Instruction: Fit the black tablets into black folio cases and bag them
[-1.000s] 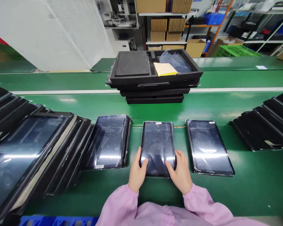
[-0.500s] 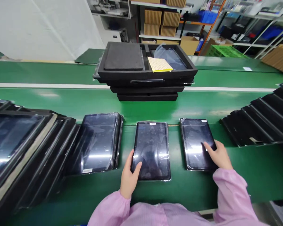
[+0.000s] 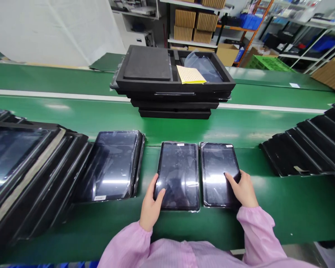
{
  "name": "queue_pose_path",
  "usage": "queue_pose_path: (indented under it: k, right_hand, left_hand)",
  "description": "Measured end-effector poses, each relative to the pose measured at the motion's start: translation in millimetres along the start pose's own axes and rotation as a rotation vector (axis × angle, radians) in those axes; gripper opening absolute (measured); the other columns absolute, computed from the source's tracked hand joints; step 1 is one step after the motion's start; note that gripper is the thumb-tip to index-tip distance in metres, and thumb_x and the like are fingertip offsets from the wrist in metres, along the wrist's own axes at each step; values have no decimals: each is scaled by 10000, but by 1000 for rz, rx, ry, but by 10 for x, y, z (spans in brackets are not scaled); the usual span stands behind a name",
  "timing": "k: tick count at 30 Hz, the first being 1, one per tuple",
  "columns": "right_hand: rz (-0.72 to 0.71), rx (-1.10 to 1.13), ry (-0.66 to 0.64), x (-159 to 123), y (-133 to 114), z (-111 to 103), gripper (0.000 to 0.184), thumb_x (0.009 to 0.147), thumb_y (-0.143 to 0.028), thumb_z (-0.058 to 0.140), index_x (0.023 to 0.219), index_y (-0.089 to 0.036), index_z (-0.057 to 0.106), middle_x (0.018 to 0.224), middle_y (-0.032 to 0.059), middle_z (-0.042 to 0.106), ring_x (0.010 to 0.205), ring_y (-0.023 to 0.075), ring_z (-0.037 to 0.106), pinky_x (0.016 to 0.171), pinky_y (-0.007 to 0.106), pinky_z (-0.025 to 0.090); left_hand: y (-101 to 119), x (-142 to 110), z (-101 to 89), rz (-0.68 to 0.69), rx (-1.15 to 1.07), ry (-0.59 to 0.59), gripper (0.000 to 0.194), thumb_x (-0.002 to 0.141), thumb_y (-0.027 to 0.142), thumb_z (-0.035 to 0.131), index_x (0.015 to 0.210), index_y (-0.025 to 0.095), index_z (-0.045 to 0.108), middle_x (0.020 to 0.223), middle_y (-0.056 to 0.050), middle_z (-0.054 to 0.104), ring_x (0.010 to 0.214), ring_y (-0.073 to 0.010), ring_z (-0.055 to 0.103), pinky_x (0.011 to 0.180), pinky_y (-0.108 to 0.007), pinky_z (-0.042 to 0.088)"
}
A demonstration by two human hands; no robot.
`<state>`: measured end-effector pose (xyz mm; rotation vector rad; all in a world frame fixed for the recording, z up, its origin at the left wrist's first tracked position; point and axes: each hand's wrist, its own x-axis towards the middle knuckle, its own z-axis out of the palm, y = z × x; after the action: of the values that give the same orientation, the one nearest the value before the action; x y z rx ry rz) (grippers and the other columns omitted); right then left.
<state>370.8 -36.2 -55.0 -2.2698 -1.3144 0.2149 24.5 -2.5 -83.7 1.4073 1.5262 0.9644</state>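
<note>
Workroom: shelving with corrugated cardboard stacks [image 3: 184, 18] behind the bench.
Green workbench [image 3: 281, 212]: across the view, carrying 2 fanned black stacks, the left-hand stack [image 3: 69, 167] and the right-hand stack [image 3: 298, 149].
Black foam trays [image 3: 170, 86]: piled toward the far side, a yellow-edged sheet [image 3: 191, 75] on top.
Tablet pile [image 3: 114, 162]: just left of the middle tablet [image 3: 178, 167], glass up.
Tablet pair: the middle tablet and the right-hand tablet [image 3: 217, 163] lie flat side by side near the person, a narrow gap between them.
Edge risk: the rims could knock or the loose clear film snag, because the gap is so slim and the 2 edges are not quite parallel.
Glass risk: smears or wrinkled film, caused by thumbs bearing on the screens.
Long axes: both run away from the person; the middle tablet nearly straight, the right-hand tablet with its far end leaning slightly left.
Pointing: screens up, white stickers [image 3: 180, 144] at the far ends; which end is the device's top, cannot tell.
Left hand [image 3: 150, 208]: grasps the middle tablet's left edge, thumb on glass.
Right hand [image 3: 245, 190]: grasps the right-hand tablet's right edge, thumb on glass.
Fingertips: partly hidden at the outer edges.
</note>
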Motion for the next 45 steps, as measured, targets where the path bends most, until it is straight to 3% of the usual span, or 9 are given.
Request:
queue_pose_path:
  k: [4,7,11,18,23,26,29,34,45]
  right_hand:
    - [5,-68,-1,54,-107,-82,834,822,-779,477,1202,-45,589,1088,306,647,1088,489,599,928,678,455]
    - [-162,-164,14,162,-302,-176,955,851,-772,452,1372,28,469,1255,380,565,1208,523,525,982,712,407]
    - [-411,-138,-31,202,-665,-182,825,939,-667,435,1487,-52,394,1351,316,553,1268,468,520,1037,692,413]
    - [-566,46,-205,-75,-993,-12,608,992,-531,468,1498,-194,441,1412,206,563,1319,391,533,1067,643,467]
    - [-592,102,-246,-154,-944,-38,524,1003,-459,485,1455,-196,504,1375,198,608,1282,368,581,1046,612,507]
    - [-560,146,-250,-176,-904,-71,467,1003,-423,496,1405,-194,557,1329,184,647,1240,344,621,1029,572,536]
    - [-519,189,-242,-199,-875,-87,416,997,-392,510,1354,-201,604,1272,164,687,1188,323,658,1011,538,556]
    - [-481,216,-277,-223,-884,-87,388,990,-363,508,1329,-222,635,1243,142,710,1157,313,676,1001,526,564]
    - [-499,272,-283,-253,-909,-59,371,999,-350,495,1289,-196,667,1206,149,734,1119,304,699,964,499,595]
  left_hand:
    - [19,-8,-123,98,138,-119,486,963,359,527,1445,297,509,1539,-96,515,1417,-273,486,1142,-468,449]
    - [62,-57,-295,220,304,-272,633,902,300,636,1500,335,431,1627,-104,379,1459,-313,416,1120,-480,471]
    - [137,-130,-471,432,533,-370,911,753,239,807,1538,347,357,1680,-132,233,1510,-404,277,1137,-585,421]
    - [218,36,-594,726,572,-387,355,878,286,708,1223,222,656,1364,-141,657,1288,-303,610,1022,-482,572]
    - [293,148,-692,820,598,-423,313,878,303,713,1177,214,692,1285,-130,709,1218,-291,655,966,-452,604]
    - [326,192,-734,831,563,-436,160,927,291,645,1031,229,749,1193,-96,753,1120,-254,707,932,-398,620]
    - [361,224,-750,777,532,-458,231,971,287,559,883,249,769,1091,-58,780,991,-209,747,878,-327,635]
    - [395,213,-749,742,582,-478,178,909,362,644,996,265,766,1142,-73,759,1047,-259,734,892,-379,639]
    - [305,169,-786,733,532,-479,233,970,373,565,983,308,789,1183,-49,761,1110,-272,729,938,-404,633]
